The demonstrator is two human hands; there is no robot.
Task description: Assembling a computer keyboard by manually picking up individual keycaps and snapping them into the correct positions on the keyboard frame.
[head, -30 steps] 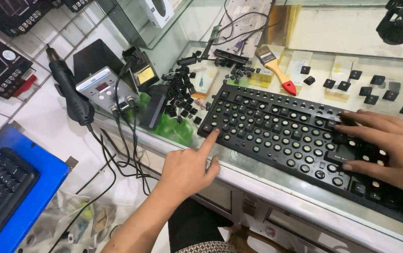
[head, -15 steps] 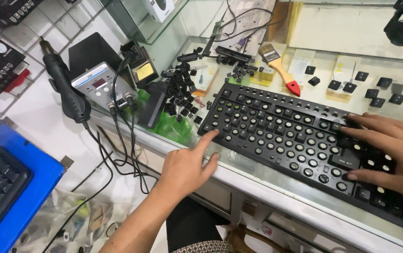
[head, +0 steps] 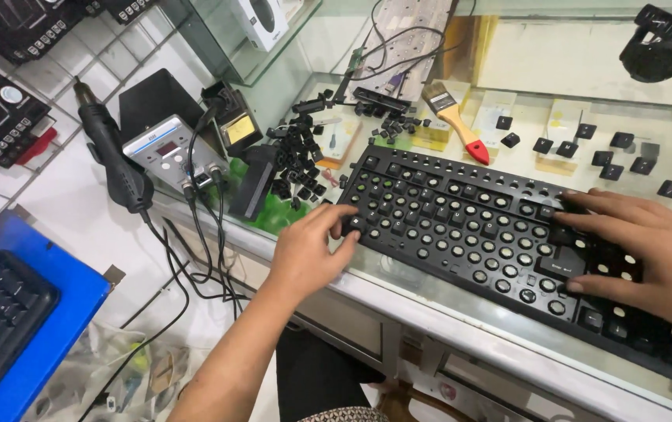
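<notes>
Since the earlier frames our left hand (head: pixel 312 250) has slid in from the table's edge onto the near-left corner of the keyboard (head: pixel 461 227), where its fingers (head: pixel 345 223) now curl down and pinch at what looks like a single key — the view is too small to say whether they actually grip it. Our right hand (head: pixel 641 254) lies flat on the keyboard's right part, fingers spread open and pressing down, holding nothing. Most of the black keyboard is stripped, showing rows of pale round domes, with a few keys left under and beside the right hand. It lies slantwise on the glass table (head: pixel 398 277), its left end nearer us in the picture's middle.

Beyond its left end sits a heap of loose black keycaps (head: pixel 297 160); more single keycaps (head: pixel 586 144) are scattered behind it on the right. A brush (head: pixel 455 119) with a red-tipped handle lies just behind the keyboard. To the left stand a grey soldering station (head: pixel 168 156) and a black hot-air handpiece (head: pixel 113 152) — well apart from both hands. Another keyboard on a blue box (head: pixel 46 312) sits at lower left.
</notes>
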